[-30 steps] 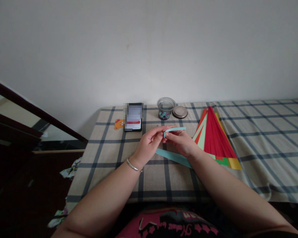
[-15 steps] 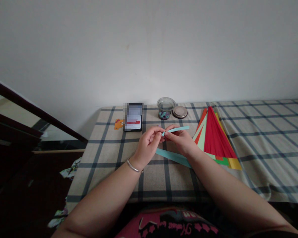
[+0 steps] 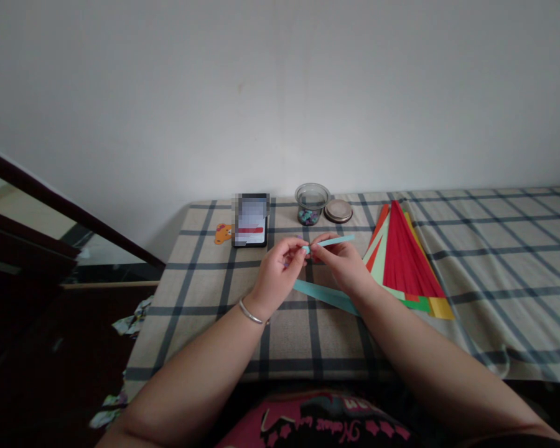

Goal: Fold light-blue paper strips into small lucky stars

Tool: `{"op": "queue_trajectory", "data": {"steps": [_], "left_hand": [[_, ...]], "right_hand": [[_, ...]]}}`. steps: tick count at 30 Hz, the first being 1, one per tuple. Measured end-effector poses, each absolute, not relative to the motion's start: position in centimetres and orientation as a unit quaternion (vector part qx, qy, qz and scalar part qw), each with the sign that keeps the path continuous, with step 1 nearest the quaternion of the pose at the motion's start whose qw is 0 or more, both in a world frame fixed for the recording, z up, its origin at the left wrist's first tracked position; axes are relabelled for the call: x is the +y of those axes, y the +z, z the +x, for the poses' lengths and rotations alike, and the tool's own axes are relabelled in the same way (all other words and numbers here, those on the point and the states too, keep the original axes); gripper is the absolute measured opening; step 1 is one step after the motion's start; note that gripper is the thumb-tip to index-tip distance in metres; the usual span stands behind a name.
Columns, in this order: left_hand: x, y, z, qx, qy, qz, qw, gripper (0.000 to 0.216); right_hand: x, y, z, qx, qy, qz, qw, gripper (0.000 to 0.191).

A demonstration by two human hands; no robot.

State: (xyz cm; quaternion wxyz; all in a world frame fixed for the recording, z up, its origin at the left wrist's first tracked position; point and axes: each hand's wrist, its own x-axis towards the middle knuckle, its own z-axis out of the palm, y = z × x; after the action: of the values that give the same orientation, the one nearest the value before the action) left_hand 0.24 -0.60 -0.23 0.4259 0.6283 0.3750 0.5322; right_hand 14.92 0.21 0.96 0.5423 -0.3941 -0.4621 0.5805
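Observation:
A thin teal paper strip [image 3: 335,241] is held above the checked tablecloth [image 3: 200,292], its free end pointing right. My left hand [image 3: 280,274] pinches its folded left end with thumb and fingertips; a silver bangle sits on that wrist. My right hand [image 3: 345,264] pinches the same strip just to the right, fingers closed on it. The strip's long tail [image 3: 322,294] runs down under my right hand and lies on the cloth.
A fan of red, orange, green and yellow paper strips [image 3: 404,261] lies right of my hands. Behind stand a small clear jar [image 3: 312,204] with coloured bits, its lid [image 3: 338,211] and a phone [image 3: 251,220]. The table's left edge drops off.
My fingers have worked the strip's left end into a tighter fold, and the free end has tilted slightly upward to the right. Both hands stay in place.

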Motion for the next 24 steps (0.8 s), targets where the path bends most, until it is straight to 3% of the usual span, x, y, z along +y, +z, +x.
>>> {"op": "queue_trajectory", "data": {"steps": [6, 14, 24], "left_hand": [[-0.57, 0.20, 0.48, 0.361, 0.546, 0.590, 0.473, 0.021], [-0.65, 0.75, 0.58, 0.335, 0.540, 0.538, 0.554, 0.025], [-0.32, 0.07, 0.60, 0.316, 0.546, 0.491, 0.601, 0.024]], "right_hand": [[0.18, 1.01, 14.98, -0.466, 0.582, -0.394, 0.537, 0.035], [0.06, 0.85, 15.06, -0.422, 0.672, -0.347, 0.499, 0.035], [-0.06, 0.95, 14.87, -0.441, 0.648, -0.349, 0.513, 0.036]]}}
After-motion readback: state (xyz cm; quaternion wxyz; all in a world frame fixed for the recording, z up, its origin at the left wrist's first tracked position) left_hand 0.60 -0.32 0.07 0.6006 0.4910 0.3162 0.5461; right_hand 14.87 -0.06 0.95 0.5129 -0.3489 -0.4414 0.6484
